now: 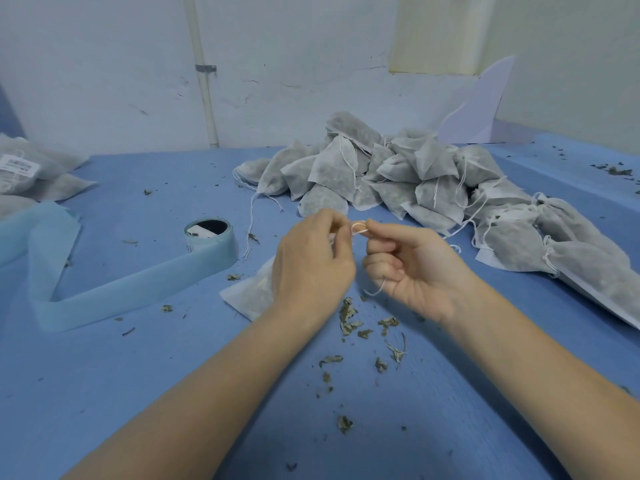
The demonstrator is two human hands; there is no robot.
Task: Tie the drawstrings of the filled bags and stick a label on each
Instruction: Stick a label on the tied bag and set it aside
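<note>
One filled white mesh bag point(247, 294) lies on the blue table, partly hidden under my left hand point(311, 265). Its white drawstring point(358, 227) forms a small loop between both hands. My left hand pinches one side of the loop with thumb and forefinger. My right hand point(412, 268) pinches the other side, with a loose string end hanging out below its curled fingers. A big pile of filled bags point(408, 174) with loose drawstrings lies behind the hands and stretches off to the right.
A label roll point(211, 237) stands left of my hands, and its blue backing strip point(114, 292) trails toward the left edge. Labelled bags point(31, 171) lie at the far left. Dried leaf bits point(349, 317) litter the table near my wrists. A wall rises behind the table.
</note>
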